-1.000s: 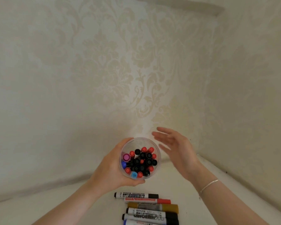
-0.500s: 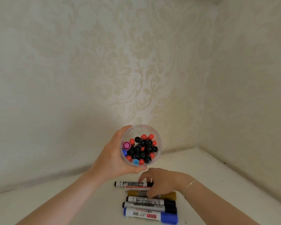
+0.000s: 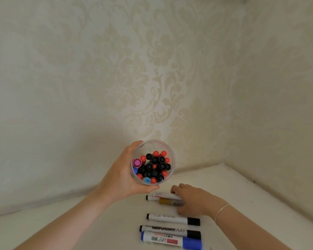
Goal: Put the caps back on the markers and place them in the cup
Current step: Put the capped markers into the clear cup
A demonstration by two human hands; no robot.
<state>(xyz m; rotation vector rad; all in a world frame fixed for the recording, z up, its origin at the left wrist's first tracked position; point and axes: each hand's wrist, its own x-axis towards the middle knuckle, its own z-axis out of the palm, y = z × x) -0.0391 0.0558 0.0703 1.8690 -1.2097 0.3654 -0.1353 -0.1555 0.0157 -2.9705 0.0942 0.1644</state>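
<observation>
In the corner formed by two damask-papered walls point(image 3: 116, 69), a white tabletop point(image 3: 242, 195) carries the work items. The left hand point(image 3: 121, 179) holds a clear plastic cup point(image 3: 171, 156) raised above the tabletop, its grip wrapped around the cup wall; the cup contains capped markers standing upright. The right hand point(image 3: 193, 199) rests on two markers, a white-barrelled one point(image 3: 159, 196) and a gold one point(image 3: 165, 201), its grip curled over them. Nearer the person lie two black-capped whiteboard markers point(image 3: 170, 219) and a blue marker point(image 3: 170, 241), parallel and apart from the hand.
</observation>
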